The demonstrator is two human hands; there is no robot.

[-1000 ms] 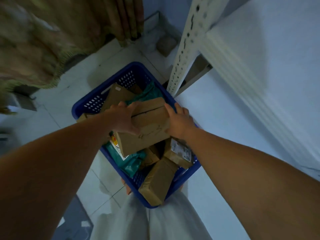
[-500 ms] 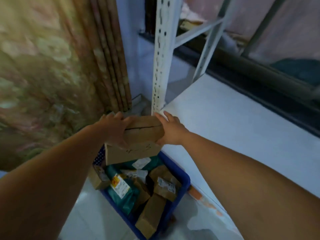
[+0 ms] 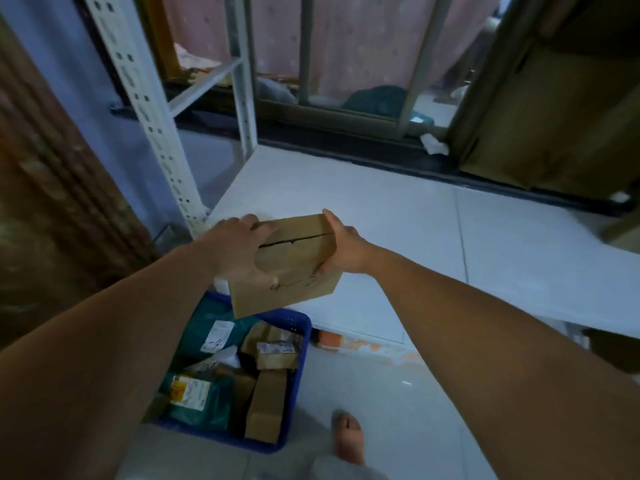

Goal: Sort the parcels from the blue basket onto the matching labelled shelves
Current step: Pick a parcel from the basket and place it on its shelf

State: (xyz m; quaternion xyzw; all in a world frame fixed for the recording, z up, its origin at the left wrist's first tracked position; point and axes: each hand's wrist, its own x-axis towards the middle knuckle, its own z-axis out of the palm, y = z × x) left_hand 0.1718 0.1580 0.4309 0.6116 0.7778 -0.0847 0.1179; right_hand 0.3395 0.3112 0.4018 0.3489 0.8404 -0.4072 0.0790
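Cardboard box [image 3: 294,268] sits clamped between my hands, lifted above the far end of the blue basket [image 3: 300,358] and level with the front edge of the white shelf [image 3: 398,216], tipped toward me. My left hand [image 3: 239,251] grips one end, thumb spread over the front face; my right hand [image 3: 343,247] grasps the opposite end. The scrawl on the front is partly under my thumb and too blurred to read, and no shelf label shows, so I judge the main risk is setting it on the wrong shelf. The top seam gapes, so squeezing the ends could buckle it. Held tilted, it could also slip down onto the other parcels [image 3: 270,403] in the basket.
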